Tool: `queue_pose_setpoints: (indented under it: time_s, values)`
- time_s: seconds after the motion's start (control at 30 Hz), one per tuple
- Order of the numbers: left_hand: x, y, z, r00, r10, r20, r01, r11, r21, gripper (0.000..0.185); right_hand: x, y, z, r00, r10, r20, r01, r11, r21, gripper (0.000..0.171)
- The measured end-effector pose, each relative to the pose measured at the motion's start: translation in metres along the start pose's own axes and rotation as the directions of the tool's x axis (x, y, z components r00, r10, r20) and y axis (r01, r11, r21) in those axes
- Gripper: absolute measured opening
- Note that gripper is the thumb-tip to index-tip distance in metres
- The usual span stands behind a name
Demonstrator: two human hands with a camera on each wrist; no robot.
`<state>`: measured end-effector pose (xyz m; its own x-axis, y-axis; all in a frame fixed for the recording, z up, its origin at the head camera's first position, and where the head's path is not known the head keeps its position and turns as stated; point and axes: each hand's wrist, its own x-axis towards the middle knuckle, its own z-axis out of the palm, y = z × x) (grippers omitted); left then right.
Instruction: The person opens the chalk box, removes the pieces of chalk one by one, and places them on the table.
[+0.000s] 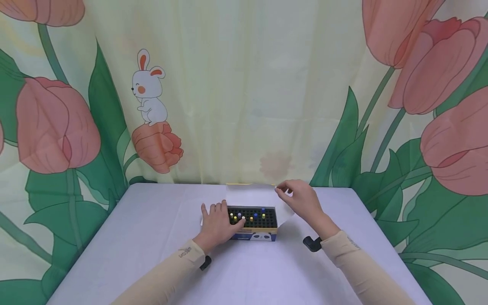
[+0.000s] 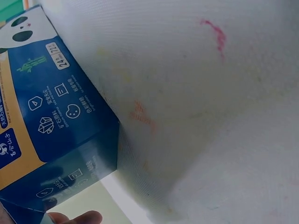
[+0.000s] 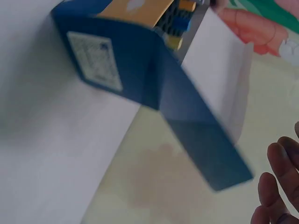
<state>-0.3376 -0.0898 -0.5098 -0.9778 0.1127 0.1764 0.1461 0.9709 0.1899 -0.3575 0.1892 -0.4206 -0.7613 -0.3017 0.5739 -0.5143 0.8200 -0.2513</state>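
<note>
A blue box with a panda print (image 1: 254, 235) lies at the middle of the white-covered table (image 1: 152, 237). Inside it is a black grid (image 1: 254, 218) holding several yellow, blue and white pegs. Its lid (image 1: 249, 195) stands raised at the back, white inside. My left hand (image 1: 218, 218) lies flat over the box's left end, thumb on the grid's edge. My right hand (image 1: 281, 191) pinches the lid's right corner. In the left wrist view the box's blue side (image 2: 51, 126) fills the left. The right wrist view has the box (image 3: 117, 56) and its blue flap (image 3: 201, 144), with my fingers (image 3: 275, 186) at the lower right.
A curtain printed with tulips and a rabbit (image 1: 149, 91) hangs right behind the table's far edge. Black wrist mounts (image 1: 312, 244) sit by both sleeves. The cloth bears a red mark (image 2: 215, 35) and faint stains.
</note>
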Motion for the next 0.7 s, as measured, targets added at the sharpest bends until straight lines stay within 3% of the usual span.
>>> queue_pose_setpoints:
  time_s: [0.33,0.7]
  values:
    - [0.000,0.000,0.001,1.000,-0.006,-0.016,0.006,1.000,-0.004,0.111,0.002,-0.025,0.014,0.997,-0.015,0.080,0.013,1.000,0.025,0.010]
    - [0.000,0.001,0.002,1.000,-0.007,-0.022,0.007,1.000,-0.017,0.110,-0.009,-0.026,0.032,0.968,0.048,0.247,-0.043,0.999,-0.022,0.013]
